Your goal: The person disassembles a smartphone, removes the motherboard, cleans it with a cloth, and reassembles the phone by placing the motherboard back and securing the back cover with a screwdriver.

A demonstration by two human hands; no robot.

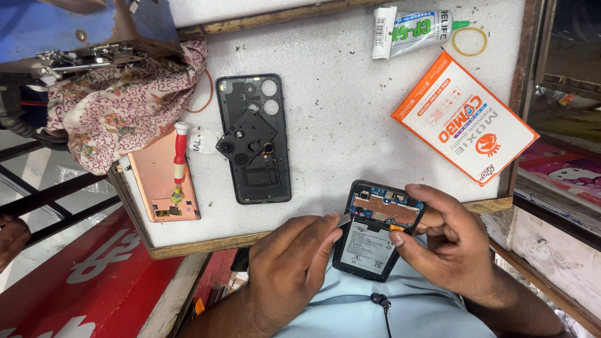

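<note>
White foam bench (350, 94) fills the frame; lower centre, the opened phone (374, 230) sits gripped in the right hand (447, 241), thumb near an orange connector. The left hand (294, 260) pinches a thin metal pry tool (345, 218) at its edge. Judged step: prying inside the phone, needing gentle leverage.

A black phone back cover (253, 139) is lying in the middle of the white work mat (350, 112), with a loose camera module plate (246, 142) resting on it. Left of that cover a red-handled screwdriver (180, 153) is sitting on a copper-coloured panel (164, 181), under a crumpled floral cloth (119, 100). To the cover's right an orange and white packet (464, 117) is lying, and beyond it a glue tube (416, 28) and a rubber band (469, 41) are sitting.
</note>
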